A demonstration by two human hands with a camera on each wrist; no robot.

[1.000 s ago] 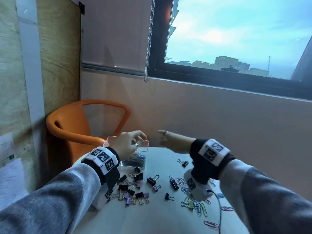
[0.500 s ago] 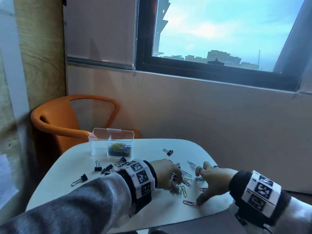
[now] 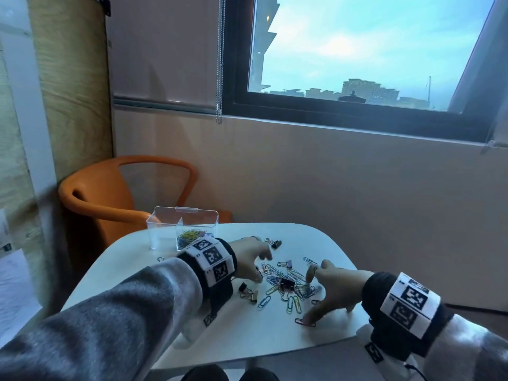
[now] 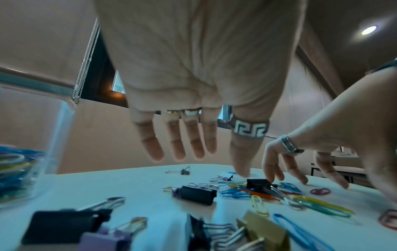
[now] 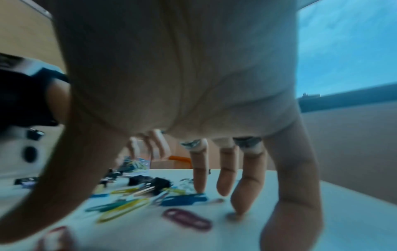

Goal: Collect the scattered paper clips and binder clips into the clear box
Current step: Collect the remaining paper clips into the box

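The clear box (image 3: 182, 215) stands at the table's far left with coloured paper clips (image 3: 189, 236) in its right compartment. A pile of paper clips (image 3: 286, 294) with a black binder clip (image 3: 287, 283) lies mid-table. My left hand (image 3: 261, 266) hovers over the pile's left side, fingers (image 4: 182, 149) straight and spread, holding nothing. My right hand (image 3: 313, 296) arches over the pile's right side. Its fingertips (image 5: 240, 208) touch the table and its thumb rests by a red paper clip (image 3: 302, 322). Gold and black binder clips (image 3: 248, 292) lie under my left wrist.
A lone black binder clip (image 3: 276, 243) lies beyond my left hand. Another small clip (image 3: 160, 259) sits near the box. An orange chair (image 3: 110, 193) stands behind the white table (image 3: 247, 334), whose front edge is close to my right wrist.
A second ago both hands were up at the clear box. They have since come down to the pile, and now spread on either side of it.
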